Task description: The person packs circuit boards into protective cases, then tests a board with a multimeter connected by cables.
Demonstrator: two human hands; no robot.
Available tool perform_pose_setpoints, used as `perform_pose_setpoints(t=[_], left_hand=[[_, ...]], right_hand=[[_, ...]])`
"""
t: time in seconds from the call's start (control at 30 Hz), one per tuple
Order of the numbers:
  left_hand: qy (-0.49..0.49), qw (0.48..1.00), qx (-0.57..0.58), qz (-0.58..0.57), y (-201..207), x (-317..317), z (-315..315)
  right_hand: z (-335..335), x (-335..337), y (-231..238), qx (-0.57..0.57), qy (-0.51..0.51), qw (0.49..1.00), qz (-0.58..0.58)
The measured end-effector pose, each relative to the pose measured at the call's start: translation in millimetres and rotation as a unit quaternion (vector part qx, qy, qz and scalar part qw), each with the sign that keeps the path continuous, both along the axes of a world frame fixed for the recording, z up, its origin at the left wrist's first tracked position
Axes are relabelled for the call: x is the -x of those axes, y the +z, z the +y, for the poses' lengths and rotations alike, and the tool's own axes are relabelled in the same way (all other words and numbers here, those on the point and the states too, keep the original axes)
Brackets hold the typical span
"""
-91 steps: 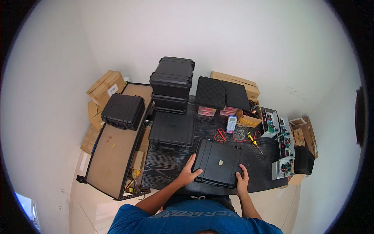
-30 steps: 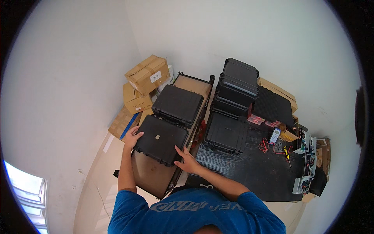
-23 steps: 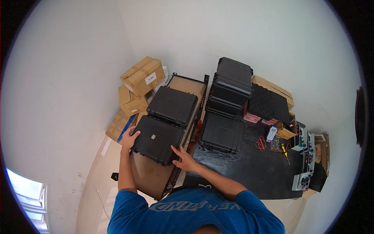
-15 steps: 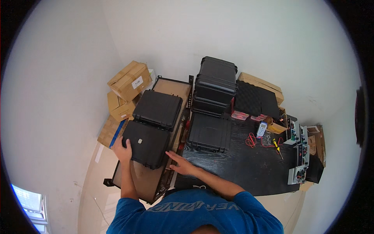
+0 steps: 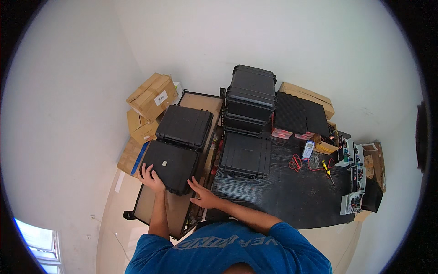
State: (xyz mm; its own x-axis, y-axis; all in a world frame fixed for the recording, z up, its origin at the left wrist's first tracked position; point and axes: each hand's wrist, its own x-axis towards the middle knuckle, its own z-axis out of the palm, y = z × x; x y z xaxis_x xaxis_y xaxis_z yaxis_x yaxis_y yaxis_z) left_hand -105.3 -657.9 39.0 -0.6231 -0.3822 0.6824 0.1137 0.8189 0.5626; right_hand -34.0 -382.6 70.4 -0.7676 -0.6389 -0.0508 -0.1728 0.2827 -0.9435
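Observation:
A black hard case [image 5: 175,170] with a small pale tag on its lid lies on the brown shelf board at the left. My left hand [image 5: 152,178] rests at its near left edge, fingers spread. At the near right corner of that case is my right hand [image 5: 204,195], its fingers stretched out and the tips at the case's side. Neither hand wraps round anything. A second black case [image 5: 185,125] lies just behind, close against the first one.
Right of the shelf [image 5: 178,212] stands a black table [image 5: 283,201] with a flat case [image 5: 245,155] and stacked cases [image 5: 251,86]. A multimeter [image 5: 308,150], yellow screwdriver [image 5: 327,171] and electronic units [image 5: 352,203] lie farther right. Cardboard boxes [image 5: 148,96] are piled beyond the shelf's left side.
My left hand has slid nearer to me and rightward along the case's edge. My right hand has shifted slightly left, closer to the case's near corner. The case stays nearly in place.

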Motion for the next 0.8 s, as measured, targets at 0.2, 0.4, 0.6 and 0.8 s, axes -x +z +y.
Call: perform_pose_setpoints(t=[0.2,0.4,0.6,0.8], left_hand=[[0.064,0.977,0.015,-0.204,25.1,0.3,20.1],[0.064,0.961,0.084,-0.256,44.6,12.5,30.4],[0.101,0.933,0.023,-0.344,61.4,62.0,-39.2],[-0.003,0.937,-0.08,-0.34,65.2,42.7,-57.4]], right_hand=[[14.3,9.2,-5.8,-0.017,-0.015,1.0,0.01],[47.1,8.2,-23.4,-0.011,-0.02,0.994,-0.103],[2.8,33.4,-24.5,0.201,-0.05,0.945,-0.252],[-6.7,12.2,-4.7,0.3,-0.092,0.888,-0.335]])
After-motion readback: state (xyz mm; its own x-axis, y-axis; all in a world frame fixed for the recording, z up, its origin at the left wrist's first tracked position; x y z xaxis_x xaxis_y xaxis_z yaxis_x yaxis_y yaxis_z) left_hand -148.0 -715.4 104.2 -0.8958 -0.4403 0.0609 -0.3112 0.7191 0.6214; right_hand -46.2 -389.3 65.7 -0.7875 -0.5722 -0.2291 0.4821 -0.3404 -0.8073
